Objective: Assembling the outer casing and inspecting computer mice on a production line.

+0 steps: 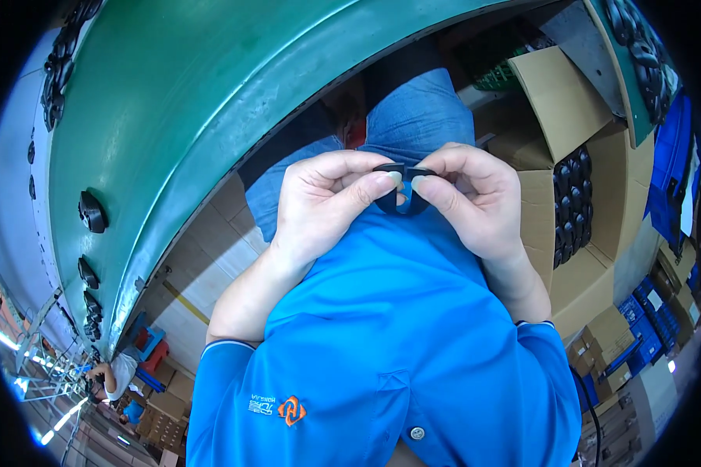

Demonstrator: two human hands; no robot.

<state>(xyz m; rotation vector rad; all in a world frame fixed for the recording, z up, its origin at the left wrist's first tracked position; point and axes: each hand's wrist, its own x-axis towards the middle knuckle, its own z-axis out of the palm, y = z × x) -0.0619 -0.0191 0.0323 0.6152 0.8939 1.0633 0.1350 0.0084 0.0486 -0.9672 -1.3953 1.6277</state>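
While both hands were raised in front of the blue polo shirt (389,327), they met on one small black curved part (402,187), a thin loop with two flat ends. The left hand (327,204) gripped the left end of the part between thumb and forefinger, its other fingers curled in. The right hand (475,198) pinched the right end in the same manner. The two flat ends were pressed close together at the top, and the loop hung just below the fingertips, directly above the shirt and in front of the blue jeans (413,117).

Relative to the part, a green conveyor belt (195,117) curved across the upper left, well apart from the hands. Several black moulded pieces (92,212) lay along the belt's far edge, spaced from one another. To the right of the part stood an open cardboard box (549,101) with its flap raised, and rows of black pieces (572,202) were packed upright inside it. Further right of the part, blue crates (678,179) were stacked. At the lower left, far from the part, another person (113,377) in a light top bent over.
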